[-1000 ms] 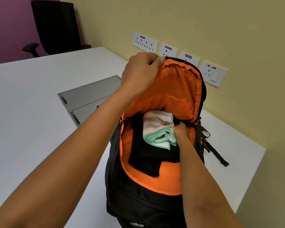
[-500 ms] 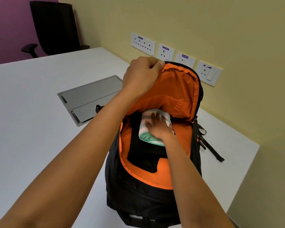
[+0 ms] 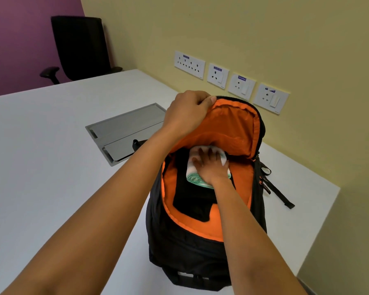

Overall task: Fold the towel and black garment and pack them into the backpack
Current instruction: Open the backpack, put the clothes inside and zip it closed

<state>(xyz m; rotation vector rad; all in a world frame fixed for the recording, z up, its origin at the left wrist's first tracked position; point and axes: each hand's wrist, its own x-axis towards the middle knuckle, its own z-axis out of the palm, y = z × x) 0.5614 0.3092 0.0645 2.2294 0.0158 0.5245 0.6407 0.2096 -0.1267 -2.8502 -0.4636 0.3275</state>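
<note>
A black backpack (image 3: 185,250) with orange lining stands unzipped on the white table. My left hand (image 3: 185,114) grips the top edge of its flap and holds it up. Inside, the folded black garment (image 3: 190,201) lies flat against the lining. On top of it sits the folded white and green towel (image 3: 193,177). My right hand (image 3: 211,165) rests flat on the towel, fingers spread and pointing into the bag, covering most of it.
A grey metal cable hatch (image 3: 124,133) is set into the table (image 3: 51,167) left of the bag. Wall sockets (image 3: 230,81) line the yellow wall behind. A black office chair (image 3: 79,47) stands at the far end. The table's right edge lies close to the bag's straps (image 3: 279,194).
My right hand has gone from beside the towel to flat on top of it, pressing it deeper under the flap. My left hand keeps hold of the flap.
</note>
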